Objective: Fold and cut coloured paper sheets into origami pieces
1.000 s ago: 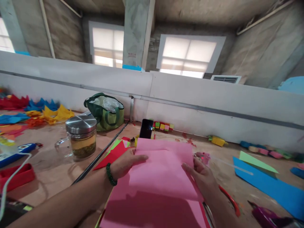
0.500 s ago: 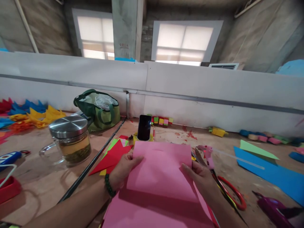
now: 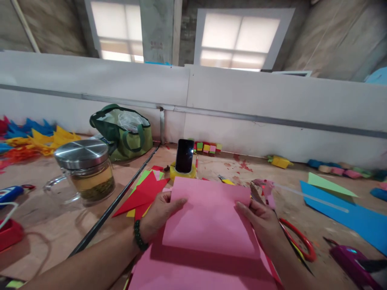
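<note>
A pink paper sheet lies on the wooden table in front of me, its far part folded back toward me over the rest. My left hand, with a green bead bracelet on the wrist, pinches the fold's left corner, thumb on top. My right hand grips the right edge of the folded flap. Red and green paper sheets stick out under the pink sheet at the left.
A glass jar of tea with a metal lid stands at the left, a green bag behind it. A black phone stands upright beyond the paper. Red-handled scissors, a purple glue gun and blue paper lie at the right.
The view has tilted down and come closer. Both hands keep hold of the pink sheet, and the folded flap now lies lower over the sheet.
</note>
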`<state>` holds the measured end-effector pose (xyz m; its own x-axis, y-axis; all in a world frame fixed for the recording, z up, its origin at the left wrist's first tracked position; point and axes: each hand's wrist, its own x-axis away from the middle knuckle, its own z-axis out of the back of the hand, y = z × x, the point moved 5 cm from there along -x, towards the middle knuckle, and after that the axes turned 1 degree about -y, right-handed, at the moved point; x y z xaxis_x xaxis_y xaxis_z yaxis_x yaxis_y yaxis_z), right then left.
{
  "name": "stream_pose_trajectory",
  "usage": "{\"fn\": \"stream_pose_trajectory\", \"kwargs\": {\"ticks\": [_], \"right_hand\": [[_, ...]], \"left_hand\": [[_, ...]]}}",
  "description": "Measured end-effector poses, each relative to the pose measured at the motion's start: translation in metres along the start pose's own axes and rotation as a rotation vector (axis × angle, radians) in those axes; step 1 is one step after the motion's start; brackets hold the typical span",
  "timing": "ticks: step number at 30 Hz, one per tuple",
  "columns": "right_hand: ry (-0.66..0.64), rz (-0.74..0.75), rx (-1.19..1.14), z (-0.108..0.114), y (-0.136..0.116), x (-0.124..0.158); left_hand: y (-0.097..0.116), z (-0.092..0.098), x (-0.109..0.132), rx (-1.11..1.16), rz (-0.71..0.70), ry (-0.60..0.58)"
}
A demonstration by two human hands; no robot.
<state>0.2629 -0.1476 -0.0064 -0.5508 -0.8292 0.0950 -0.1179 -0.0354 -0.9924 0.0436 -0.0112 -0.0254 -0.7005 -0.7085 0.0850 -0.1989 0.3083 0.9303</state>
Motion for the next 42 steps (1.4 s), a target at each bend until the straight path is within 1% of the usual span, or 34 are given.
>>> {"fn": "stream_pose_trajectory", "kwargs": {"ticks": [2, 4, 7, 9, 12, 14, 19, 22, 27, 31, 37, 42], "right_hand": [[-0.012, -0.002, 0.026, 0.0, 0.0, 0.001], [-0.051, -0.017, 0.028, -0.002, -0.001, 0.002], [-0.078, -0.029, 0.002, -0.004, -0.003, 0.004], [-0.045, -0.021, 0.006, -0.003, -0.005, 0.005], [0.05, 0.001, 0.057, 0.0, -0.008, 0.006], [0.08, 0.01, 0.091, 0.001, -0.009, 0.006], [0.054, 0.024, 0.071, 0.002, -0.008, 0.004], [0.025, 0.027, 0.06, 0.002, -0.006, 0.002], [0.077, 0.063, 0.033, 0.005, -0.008, 0.002], [0.098, 0.093, 0.036, 0.005, -0.012, 0.004], [0.115, 0.124, 0.066, 0.005, -0.017, 0.007], [0.126, 0.143, 0.082, 0.009, -0.015, 0.006]], "left_hand": [[0.002, 0.0, 0.0, 0.043, -0.013, 0.008], [0.002, 0.002, -0.002, 0.067, -0.021, 0.034], [0.002, 0.006, -0.005, 0.035, -0.031, 0.09], [0.001, 0.007, -0.006, 0.006, -0.034, 0.105], [0.0, 0.008, -0.006, -0.014, -0.039, 0.103], [0.002, 0.006, -0.005, -0.012, -0.054, 0.096], [0.012, 0.0, -0.001, 0.078, -0.088, 0.094], [0.016, -0.001, 0.001, 0.047, -0.079, 0.118], [0.016, 0.003, 0.003, -0.066, -0.04, 0.17], [0.016, 0.004, 0.004, -0.114, -0.046, 0.174], [0.016, 0.006, 0.003, -0.11, -0.094, 0.144], [0.015, 0.011, 0.004, -0.124, -0.101, 0.17]]}}
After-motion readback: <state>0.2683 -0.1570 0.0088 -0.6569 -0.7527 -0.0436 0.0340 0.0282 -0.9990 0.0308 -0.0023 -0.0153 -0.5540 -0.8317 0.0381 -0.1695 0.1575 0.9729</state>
